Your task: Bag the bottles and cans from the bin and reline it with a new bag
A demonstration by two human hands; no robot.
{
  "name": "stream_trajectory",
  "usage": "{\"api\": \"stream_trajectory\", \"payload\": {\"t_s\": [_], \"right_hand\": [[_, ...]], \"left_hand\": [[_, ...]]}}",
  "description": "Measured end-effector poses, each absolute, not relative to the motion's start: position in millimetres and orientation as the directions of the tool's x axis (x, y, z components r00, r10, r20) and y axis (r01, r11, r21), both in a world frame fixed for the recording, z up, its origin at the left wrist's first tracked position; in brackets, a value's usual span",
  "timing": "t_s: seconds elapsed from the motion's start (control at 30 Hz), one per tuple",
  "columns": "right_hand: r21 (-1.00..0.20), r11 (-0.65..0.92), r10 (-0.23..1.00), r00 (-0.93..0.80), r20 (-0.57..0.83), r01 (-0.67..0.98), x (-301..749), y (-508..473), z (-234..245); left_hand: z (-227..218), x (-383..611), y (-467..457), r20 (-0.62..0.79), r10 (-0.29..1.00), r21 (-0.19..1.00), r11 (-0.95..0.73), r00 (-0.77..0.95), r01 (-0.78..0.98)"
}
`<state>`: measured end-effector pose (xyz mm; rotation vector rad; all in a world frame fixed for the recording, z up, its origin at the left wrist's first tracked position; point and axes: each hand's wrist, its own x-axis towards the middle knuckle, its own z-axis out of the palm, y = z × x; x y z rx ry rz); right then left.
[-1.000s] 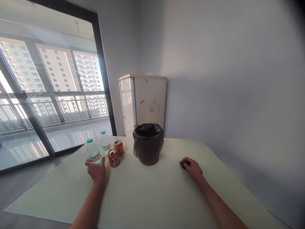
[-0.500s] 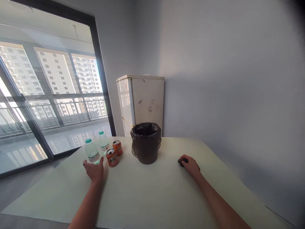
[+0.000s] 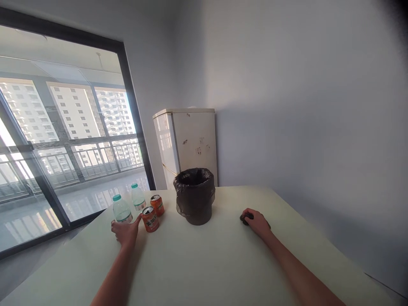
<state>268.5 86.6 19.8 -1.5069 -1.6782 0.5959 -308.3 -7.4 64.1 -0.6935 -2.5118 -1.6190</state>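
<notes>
My left hand (image 3: 125, 231) is at the near side of a clear plastic bottle with a teal cap (image 3: 121, 209), its fingers on the left and its thumb apart on the right. The thumb tip comes close to an orange drink can (image 3: 150, 219); whether it touches is unclear. Behind them stand a second clear bottle (image 3: 138, 196) and another orange can (image 3: 157, 205), all upright. On the right of the table, my right hand (image 3: 257, 222) is closed over a small dark object (image 3: 246, 218), mostly covered by the fingers.
A bin lined with a black plastic bag (image 3: 196, 202) stands mid-table, between my hands. The pale table (image 3: 197, 267) reaches toward a white cabinet-like unit (image 3: 194, 144) and the grey wall. Glass sliding doors (image 3: 73, 140) are at left.
My left hand has moved in closer to the near bottle, its thumb now nearer the front can. My right hand stays in place on the dark object. The view has tilted slightly up.
</notes>
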Motion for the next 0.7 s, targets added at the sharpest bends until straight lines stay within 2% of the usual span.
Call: {"api": "stream_trajectory", "payload": {"t_s": [0.2, 0.3, 0.47, 0.6, 0.67, 0.7], "right_hand": [[-0.764, 0.185, 0.969, 0.012, 0.245, 0.618, 270.3, 85.4, 18.9], [-0.761, 0.185, 0.969, 0.013, 0.247, 0.622, 270.3, 85.1, 18.4], [-0.763, 0.193, 0.969, 0.001, 0.246, 0.617, 269.7, 85.1, 19.4], [-0.769, 0.188, 0.972, -0.002, 0.236, 0.611, 269.9, 85.1, 20.0], [-0.774, 0.181, 0.973, 0.002, 0.229, 0.607, 270.1, 84.6, 20.6], [-0.778, 0.179, 0.974, 0.002, 0.226, 0.603, 270.1, 84.1, 21.1]], "left_hand": [[67.7, -315.7, -2.9, 0.264, 0.327, 0.851, 0.365, -0.907, 0.379], [71.9, -324.0, -7.8, 0.315, 0.219, 0.865, 0.335, -0.924, 0.374], [118.5, -319.3, -19.5, 0.557, -0.005, 0.83, 0.051, -0.831, 0.556], [186.7, -271.1, -17.8, 0.691, -0.065, 0.691, -0.232, -0.72, 0.685], [220.9, -235.4, -10.9, 0.709, 0.002, 0.664, -0.338, -0.705, 0.667], [235.6, -216.5, -5.8, 0.706, 0.102, 0.673, -0.404, -0.701, 0.62]]}}
